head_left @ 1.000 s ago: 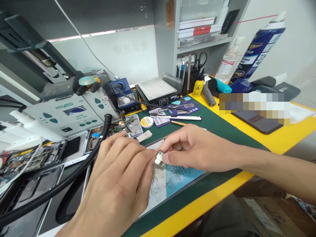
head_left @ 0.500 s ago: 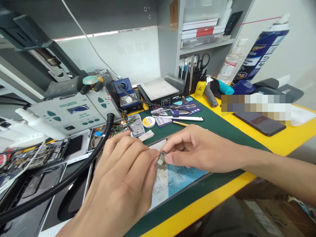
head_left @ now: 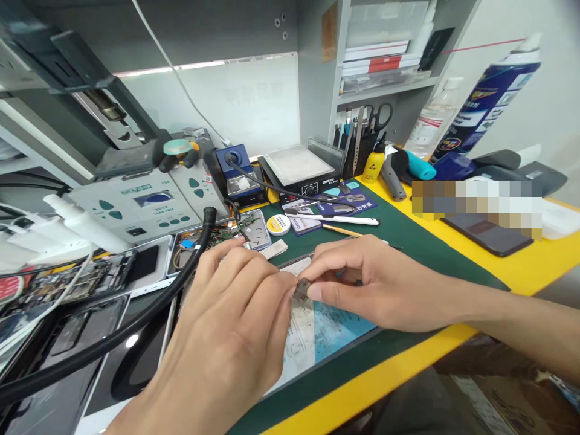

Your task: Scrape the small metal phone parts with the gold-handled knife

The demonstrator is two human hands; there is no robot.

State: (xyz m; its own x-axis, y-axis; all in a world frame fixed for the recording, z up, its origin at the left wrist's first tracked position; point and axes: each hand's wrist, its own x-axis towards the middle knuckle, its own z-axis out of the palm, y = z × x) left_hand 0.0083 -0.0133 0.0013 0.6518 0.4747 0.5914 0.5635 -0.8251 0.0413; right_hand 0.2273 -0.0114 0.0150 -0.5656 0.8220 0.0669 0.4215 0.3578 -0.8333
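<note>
Holding a small metal part (head_left: 302, 290) between both hands, you have it raised over the blue-and-white sheet (head_left: 338, 329). Your right hand (head_left: 369, 284) pinches it between thumb and forefinger, with no gap beyond the part's own thickness. Your left hand (head_left: 235, 314) is likewise closed on its left edge, thumb and forefinger drawn together; the exact contact is partly covered by your knuckles. The sheet lies on a green mat (head_left: 419, 241). Just beyond your left fingers, a shallow tray (head_left: 261, 240) contains circuit-board pieces (head_left: 230, 232) and, toward its left end, a blue piece (head_left: 188, 244). Beside the tray sits a round container (head_left: 278, 225), lid on; its contents cannot be seen. Farther back, a black tool holder (head_left: 353, 162) bears upright tweezers (head_left: 358, 136) and scissors (head_left: 384, 113), handles up. Near it stands a yellow bottle (head_left: 374, 163) with a dark nozzle, fill level not visible. Behind that, a clear bottle (head_left: 432, 124) is capped, next to a tilted blue spray can (head_left: 492, 99). On the shelf above, a translucent box (head_left: 385, 29) rests over stacked boxes (head_left: 380, 63), contents indistinct.
</note>
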